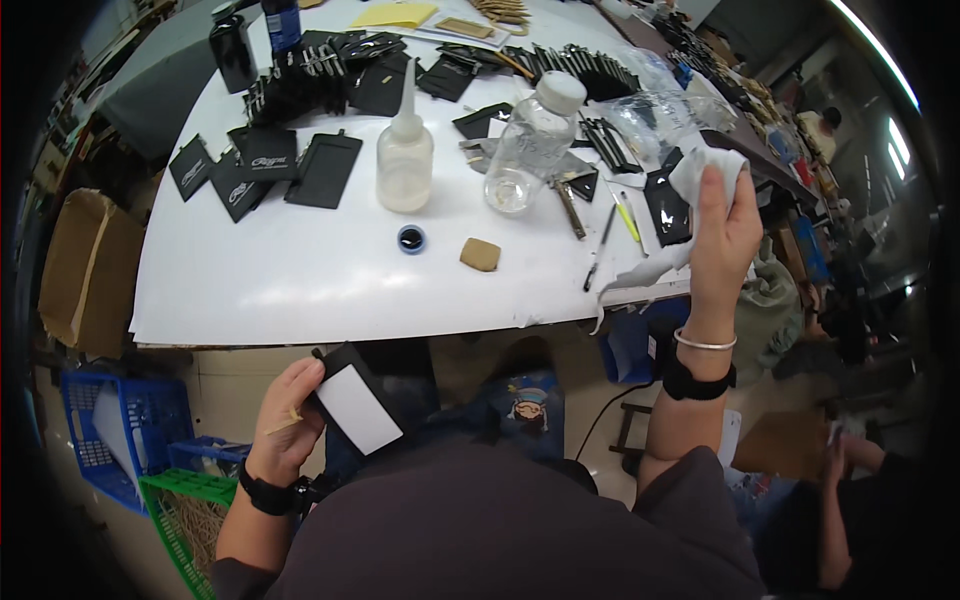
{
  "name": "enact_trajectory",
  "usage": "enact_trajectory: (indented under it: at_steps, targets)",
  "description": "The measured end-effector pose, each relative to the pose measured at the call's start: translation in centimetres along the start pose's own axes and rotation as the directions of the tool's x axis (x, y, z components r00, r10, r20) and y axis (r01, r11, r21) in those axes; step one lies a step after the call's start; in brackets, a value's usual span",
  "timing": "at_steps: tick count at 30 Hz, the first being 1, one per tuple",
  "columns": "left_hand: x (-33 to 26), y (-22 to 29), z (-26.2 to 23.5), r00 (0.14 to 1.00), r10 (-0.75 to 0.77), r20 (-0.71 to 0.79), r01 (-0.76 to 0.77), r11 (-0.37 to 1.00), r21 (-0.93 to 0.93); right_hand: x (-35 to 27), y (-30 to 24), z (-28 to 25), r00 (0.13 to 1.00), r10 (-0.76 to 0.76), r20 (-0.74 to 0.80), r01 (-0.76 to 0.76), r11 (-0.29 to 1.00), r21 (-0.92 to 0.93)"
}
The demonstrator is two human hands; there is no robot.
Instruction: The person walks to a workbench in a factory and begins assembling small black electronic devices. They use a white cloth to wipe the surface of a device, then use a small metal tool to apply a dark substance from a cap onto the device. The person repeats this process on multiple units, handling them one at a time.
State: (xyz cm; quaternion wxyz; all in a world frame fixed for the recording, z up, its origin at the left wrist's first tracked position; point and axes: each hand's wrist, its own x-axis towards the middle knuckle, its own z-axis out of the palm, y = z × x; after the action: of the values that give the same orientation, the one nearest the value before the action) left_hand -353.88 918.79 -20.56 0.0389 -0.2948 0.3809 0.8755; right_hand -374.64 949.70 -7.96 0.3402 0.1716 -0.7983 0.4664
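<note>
I note left hand pinching the black holder beyond front edge of the worktop, droppable if grip slackens; right hand, gripping white cloth near right edge, could scatter yellow-green pen if lowered carelessly.

White desk, general surroundings. Far edge: a dark bottle stands beside a blue-labelled bottle; to their right lies a yellow sheet. Left: an open cardboard box adjoins the desk. Lower left, on the tiled floor: a blue crate and, nearer, a green basket containing tan strands. Right: a greyish-green sack. Upper right: a bright tube light.
</note>
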Motion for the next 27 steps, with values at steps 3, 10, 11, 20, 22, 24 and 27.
enact_trajectory:
  at_steps: [3, 10, 11, 20, 22, 24, 27]
  targets:
    - [0.3, -0.4, -2.0, 0.999, -0.008, 0.053, 0.003, 0.997, 0.083, 2.3, 1.8, -0.2, 0.988, 0.151, 0.014, -0.149, 0.945, 0.292]
    - [0.1, 0.7, -0.5, 0.992, -0.043, 0.115, 0.041, 0.999, 0.021, 4.1, 8.7, 3.7, 0.869, 0.44, 0.224, -0.493, 0.742, 0.454]
    - [0.1, 0.5, -0.8, 0.987, -0.061, 0.152, 0.06, 0.998, 0.012, 3.9, 9.2, 4.5, 0.824, 0.471, 0.314, -0.564, 0.735, 0.378]
    - [0.7, -1.4, -0.1, 0.987, -0.118, 0.111, 0.112, 0.992, 0.061, 2.1, 9.7, 1.5, 0.49, 0.556, 0.671, -0.135, 0.809, -0.572]
    - [0.9, -1.9, -0.1, 0.992, -0.094, 0.082, 0.088, 0.994, 0.071, 2.1, 9.5, 1.1, 0.564, 0.541, 0.623, 0.187, 0.652, -0.735]
    - [0.9, -1.8, 0.3, 0.992, -0.072, 0.102, 0.063, 0.994, 0.086, 2.7, 9.2, 1.1, 0.81, 0.354, 0.468, 0.068, 0.736, -0.674]
    - [1.0, -1.8, 0.4, 0.993, -0.014, 0.114, -0.001, 0.992, 0.129, 2.6, 9.3, 4.5, 0.879, 0.116, 0.462, 0.099, 0.904, -0.416]
